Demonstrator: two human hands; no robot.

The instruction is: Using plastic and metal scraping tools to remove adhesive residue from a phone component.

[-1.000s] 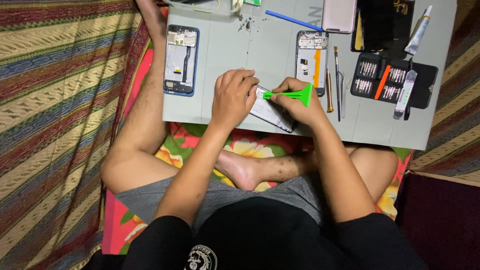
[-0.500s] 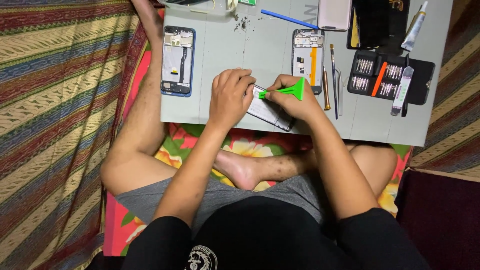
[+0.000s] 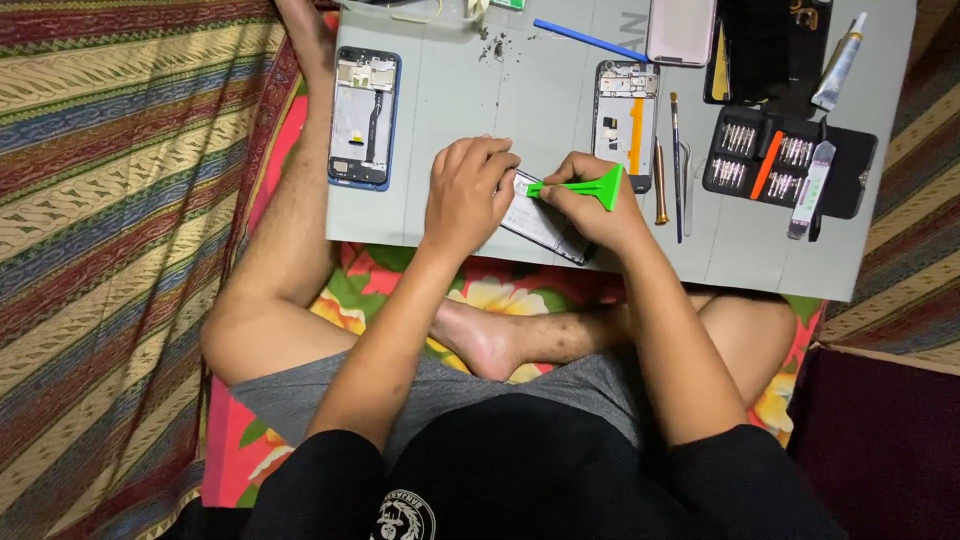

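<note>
My left hand point(image 3: 465, 195) presses down on a flat grey phone battery point(image 3: 540, 222) that lies on the grey work mat point(image 3: 470, 100). My right hand point(image 3: 590, 205) grips a green plastic pry tool point(image 3: 585, 187), its thin tip pointing left at the battery's top edge beside my left fingers. Both hands partly cover the battery.
An opened blue-framed phone point(image 3: 362, 117) lies at the mat's left. A second opened phone frame point(image 3: 625, 120), a screwdriver point(image 3: 660, 180), tweezers point(image 3: 685, 185), a bit set case point(image 3: 790, 165), a glue tube point(image 3: 838, 62), a pink phone back point(image 3: 682, 30) and a blue stick point(image 3: 590, 40) lie right. My crossed legs rest under the mat.
The pry tool's tip and both hands have shifted slightly on the battery; the view has drifted a little. Nothing was picked up or let go.
</note>
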